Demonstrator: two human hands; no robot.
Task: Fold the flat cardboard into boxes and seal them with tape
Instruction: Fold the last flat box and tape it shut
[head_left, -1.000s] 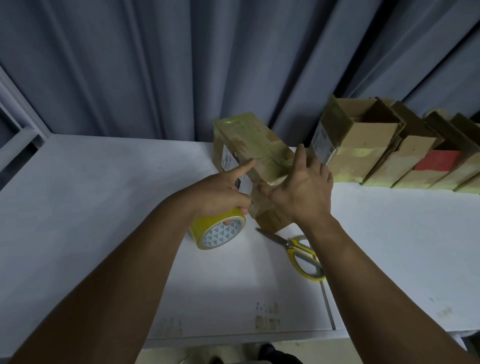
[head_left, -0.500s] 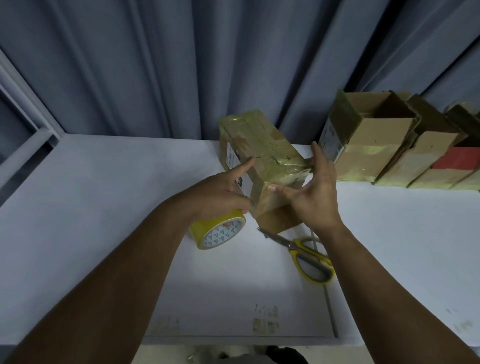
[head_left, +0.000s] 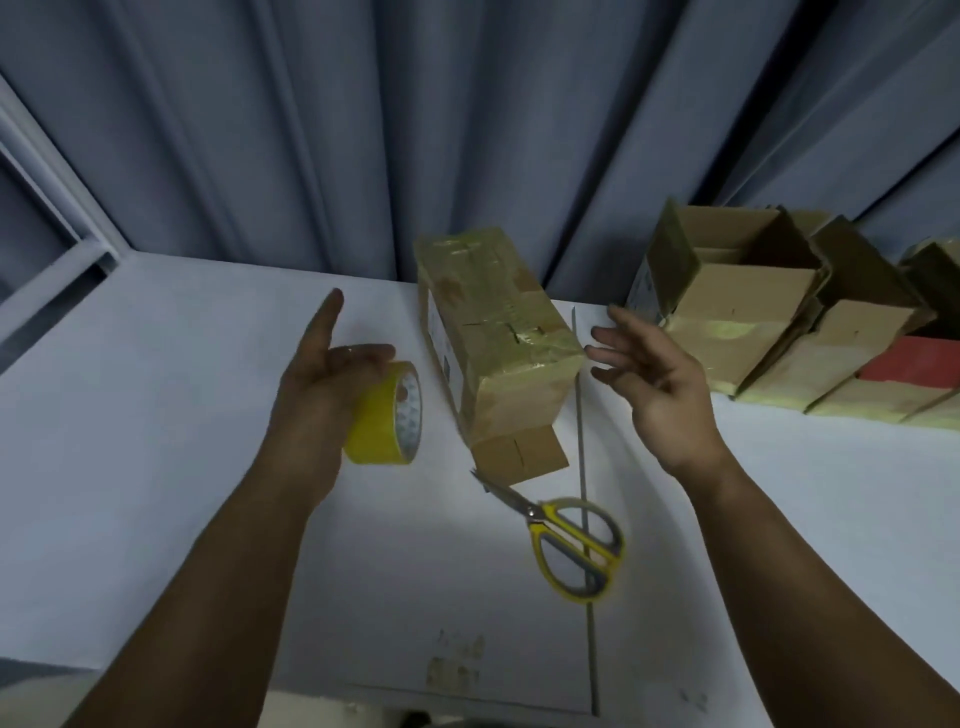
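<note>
Both hands now off box (head_left: 498, 338), which they pressed half second ago. Left hand (head_left: 322, 384) grips tape roll (head_left: 387, 415), forefinger straight; right hand (head_left: 660, 374) spread, empty. Box rests on table (head_left: 156, 415), end flap untaped (apparently). Next: likely tape that flap, cut with scissors (head_left: 566, 540).

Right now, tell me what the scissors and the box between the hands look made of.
Scissors: bright, likely metal blades; handles look yellow-and-grey plastic. Box: brown matte cardboard, its top glossy with what seems yellowish clear tape.
</note>
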